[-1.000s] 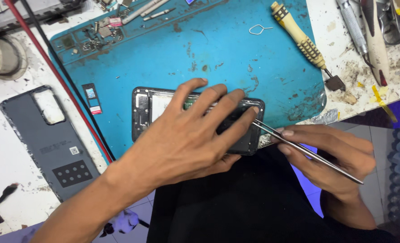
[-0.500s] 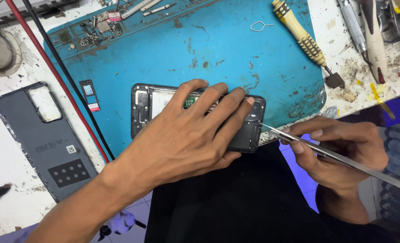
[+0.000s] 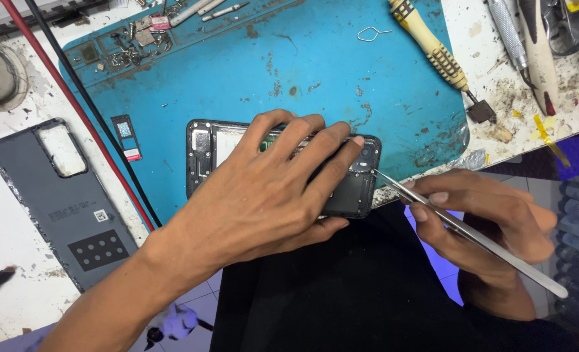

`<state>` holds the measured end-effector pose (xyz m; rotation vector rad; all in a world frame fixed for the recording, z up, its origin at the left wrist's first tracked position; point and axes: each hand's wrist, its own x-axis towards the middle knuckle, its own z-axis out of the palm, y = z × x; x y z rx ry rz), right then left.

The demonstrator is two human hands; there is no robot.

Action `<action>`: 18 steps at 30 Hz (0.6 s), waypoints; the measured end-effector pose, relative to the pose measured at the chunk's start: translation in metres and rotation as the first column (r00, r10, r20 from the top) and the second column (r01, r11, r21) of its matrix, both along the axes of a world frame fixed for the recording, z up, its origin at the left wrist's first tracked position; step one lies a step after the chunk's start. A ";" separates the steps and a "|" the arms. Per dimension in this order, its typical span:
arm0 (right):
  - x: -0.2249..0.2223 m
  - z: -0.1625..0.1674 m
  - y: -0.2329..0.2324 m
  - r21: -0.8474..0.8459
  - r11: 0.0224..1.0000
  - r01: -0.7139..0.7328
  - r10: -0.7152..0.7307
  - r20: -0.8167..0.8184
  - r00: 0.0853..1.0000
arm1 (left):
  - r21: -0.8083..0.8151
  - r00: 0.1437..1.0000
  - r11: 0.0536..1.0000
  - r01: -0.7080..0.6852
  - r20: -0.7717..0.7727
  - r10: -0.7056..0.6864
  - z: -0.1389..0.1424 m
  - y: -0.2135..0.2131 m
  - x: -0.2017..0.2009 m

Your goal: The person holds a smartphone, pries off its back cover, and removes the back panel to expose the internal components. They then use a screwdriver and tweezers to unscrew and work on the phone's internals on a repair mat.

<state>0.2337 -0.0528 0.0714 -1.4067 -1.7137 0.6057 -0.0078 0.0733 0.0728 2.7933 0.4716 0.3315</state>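
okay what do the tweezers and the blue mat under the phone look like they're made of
The tweezers look like bare metal, probably steel: silvery with a bright sheen along the thin blades. The blue mat looks like rubber or silicone: matte, stained, with moulded trays along its far edge.

Phone repair bench, workshop setting. Stained blue work mat (image 3: 289,72) lay beyond both hands, loose screws and small parts (image 3: 136,42) in its far tray. Yellow-handled screwdriver (image 3: 433,52) beyond right hand. Detached grey back cover (image 3: 61,202) left of left hand. Grimy white tabletop (image 3: 15,124).
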 end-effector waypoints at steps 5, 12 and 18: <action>-0.005 0.007 0.003 -0.019 1.000 0.008 -0.009 -0.013 1.000 | 0.032 1.000 0.999 0.004 0.003 -0.005 -0.003 0.001 0.001; 0.001 -0.016 0.001 0.221 0.958 -0.181 0.098 0.340 0.935 | -0.072 0.998 0.997 -0.012 0.054 0.016 -0.003 0.003 0.000; 0.000 -0.064 -0.022 0.325 0.931 -0.165 0.026 0.392 0.920 | -0.144 0.991 0.988 -0.050 0.115 0.067 -0.004 0.004 0.002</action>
